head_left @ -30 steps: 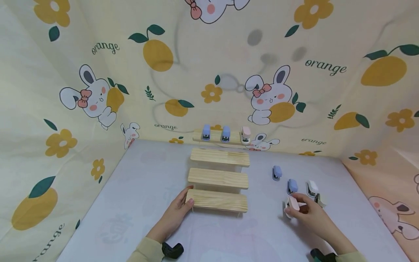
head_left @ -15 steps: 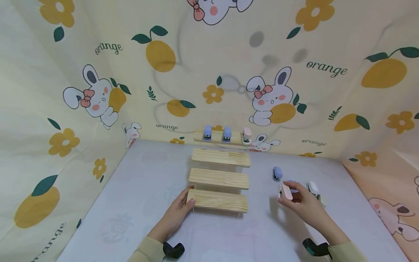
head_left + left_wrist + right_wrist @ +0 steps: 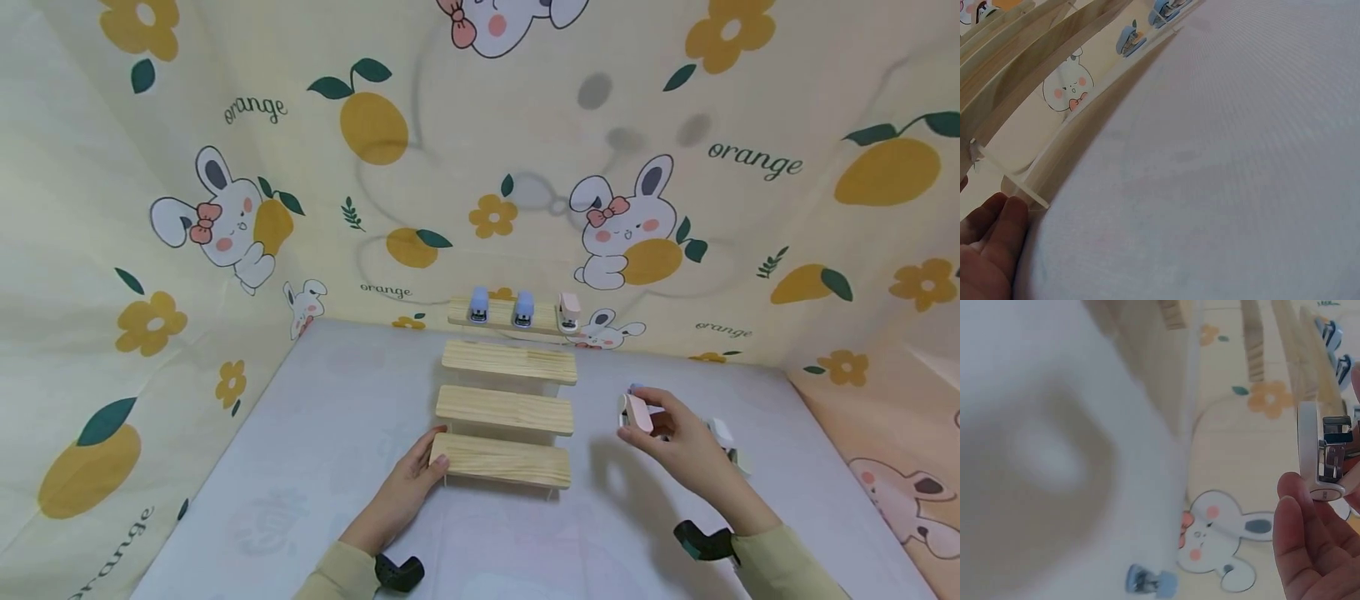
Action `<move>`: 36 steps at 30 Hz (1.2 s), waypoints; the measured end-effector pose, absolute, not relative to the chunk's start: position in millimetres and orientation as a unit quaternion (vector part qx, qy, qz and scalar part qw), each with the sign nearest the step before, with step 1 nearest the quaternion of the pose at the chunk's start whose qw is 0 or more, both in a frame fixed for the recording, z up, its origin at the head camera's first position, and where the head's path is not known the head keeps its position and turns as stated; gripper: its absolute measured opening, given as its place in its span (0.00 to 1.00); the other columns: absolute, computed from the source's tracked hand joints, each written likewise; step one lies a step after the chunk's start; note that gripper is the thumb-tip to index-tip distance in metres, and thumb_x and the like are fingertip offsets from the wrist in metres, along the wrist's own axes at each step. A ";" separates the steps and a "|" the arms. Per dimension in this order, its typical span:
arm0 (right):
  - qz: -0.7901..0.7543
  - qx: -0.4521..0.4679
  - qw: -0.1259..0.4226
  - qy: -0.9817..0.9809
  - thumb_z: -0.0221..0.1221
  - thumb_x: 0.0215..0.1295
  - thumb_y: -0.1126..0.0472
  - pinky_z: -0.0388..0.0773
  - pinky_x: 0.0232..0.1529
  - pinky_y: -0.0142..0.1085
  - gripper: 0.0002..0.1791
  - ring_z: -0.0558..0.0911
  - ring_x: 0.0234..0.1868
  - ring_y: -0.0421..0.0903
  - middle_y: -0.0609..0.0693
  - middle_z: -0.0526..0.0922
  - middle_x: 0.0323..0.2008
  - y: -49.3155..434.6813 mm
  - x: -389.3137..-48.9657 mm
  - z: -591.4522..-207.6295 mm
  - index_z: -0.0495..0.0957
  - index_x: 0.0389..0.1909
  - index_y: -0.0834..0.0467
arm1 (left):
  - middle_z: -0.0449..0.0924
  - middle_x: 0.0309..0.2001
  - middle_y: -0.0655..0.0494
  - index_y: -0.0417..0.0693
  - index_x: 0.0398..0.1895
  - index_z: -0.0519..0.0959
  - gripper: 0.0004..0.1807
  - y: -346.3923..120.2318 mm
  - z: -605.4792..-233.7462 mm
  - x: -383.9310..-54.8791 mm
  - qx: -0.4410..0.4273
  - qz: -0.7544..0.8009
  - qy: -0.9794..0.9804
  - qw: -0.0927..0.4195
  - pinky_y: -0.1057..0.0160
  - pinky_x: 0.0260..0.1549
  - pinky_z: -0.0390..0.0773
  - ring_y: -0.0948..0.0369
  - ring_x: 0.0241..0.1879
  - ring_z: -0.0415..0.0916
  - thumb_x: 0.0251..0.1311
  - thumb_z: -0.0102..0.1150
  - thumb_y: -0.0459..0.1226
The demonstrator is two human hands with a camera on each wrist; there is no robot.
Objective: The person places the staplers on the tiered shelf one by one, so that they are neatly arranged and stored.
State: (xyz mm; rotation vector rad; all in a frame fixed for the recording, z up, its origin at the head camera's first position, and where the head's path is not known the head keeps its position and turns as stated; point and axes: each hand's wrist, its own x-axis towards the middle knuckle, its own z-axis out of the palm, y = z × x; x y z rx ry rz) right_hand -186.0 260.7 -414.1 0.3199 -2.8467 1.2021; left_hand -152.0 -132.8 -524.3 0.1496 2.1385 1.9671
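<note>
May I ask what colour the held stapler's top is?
The stapler's top is pale pink, seen best in the head view.

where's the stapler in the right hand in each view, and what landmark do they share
Head: right of centre and below the middle, the stapler in the right hand
Left wrist: not in it
Right wrist: right edge, mid-height
Shared landmark: the rack

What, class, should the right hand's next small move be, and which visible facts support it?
Probably carry the pink stapler left, over the second shelf from the top. The right hand holds it in the air, that shelf is bare, and three staplers stand spread along the top shelf. The left hand grips the bottom shelf, perhaps steadying it.
</note>
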 end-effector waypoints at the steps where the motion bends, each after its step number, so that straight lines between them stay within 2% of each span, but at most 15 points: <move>1: 0.386 0.105 0.020 -0.916 0.67 0.57 0.43 0.79 0.31 0.35 0.40 0.80 0.39 0.48 0.58 0.77 0.50 258.6 -186.6 -411.9 0.64 0.68 0.53 | 0.47 0.76 0.48 0.56 0.76 0.53 0.35 -132.8 -524.1 -152.2 0.051 0.672 0.730 0.115 0.52 0.69 0.51 0.52 0.74 0.44 0.69 0.51 0.51; 8: 0.387 0.105 0.021 -0.916 0.67 0.57 0.41 0.78 0.31 0.36 0.41 0.79 0.40 0.49 0.57 0.77 0.51 247.6 -190.6 -396.0 0.64 0.68 0.52 | 0.47 0.76 0.53 0.59 0.76 0.53 0.36 -132.2 -527.6 -154.0 0.038 0.666 0.735 0.121 0.53 0.69 0.52 0.54 0.74 0.44 0.68 0.51 0.54; 15: 0.382 0.120 0.031 -0.916 0.67 0.57 0.41 0.78 0.34 0.38 0.41 0.79 0.41 0.50 0.56 0.76 0.52 238.2 -195.5 -385.1 0.64 0.68 0.51 | 0.46 0.76 0.52 0.59 0.76 0.53 0.37 -132.7 -526.3 -153.4 0.042 0.666 0.735 0.123 0.54 0.69 0.52 0.54 0.74 0.44 0.67 0.51 0.55; 23: 0.399 0.154 0.043 -0.903 0.67 0.56 0.40 0.80 0.35 0.39 0.41 0.80 0.41 0.48 0.51 0.72 0.59 213.6 -205.7 -376.0 0.65 0.68 0.49 | 0.46 0.76 0.52 0.58 0.76 0.53 0.37 -132.4 -524.9 -152.6 0.042 0.661 0.740 0.118 0.53 0.69 0.51 0.54 0.74 0.44 0.68 0.50 0.55; 29: 0.430 0.187 0.054 -0.882 0.69 0.55 0.43 0.79 0.37 0.37 0.40 0.78 0.41 0.46 0.49 0.73 0.56 180.9 -216.7 -373.1 0.65 0.66 0.49 | 0.47 0.76 0.52 0.58 0.76 0.53 0.37 -132.6 -524.6 -152.3 0.039 0.656 0.745 0.114 0.53 0.70 0.51 0.54 0.74 0.44 0.67 0.50 0.55; 36: 0.479 0.206 0.042 -0.852 0.70 0.53 0.43 0.80 0.37 0.42 0.38 0.79 0.40 0.46 0.47 0.74 0.52 139.5 -228.1 -377.9 0.68 0.63 0.48 | 0.47 0.76 0.52 0.57 0.76 0.53 0.37 -131.7 -525.3 -152.7 0.039 0.657 0.744 0.114 0.52 0.70 0.50 0.53 0.74 0.44 0.67 0.51 0.54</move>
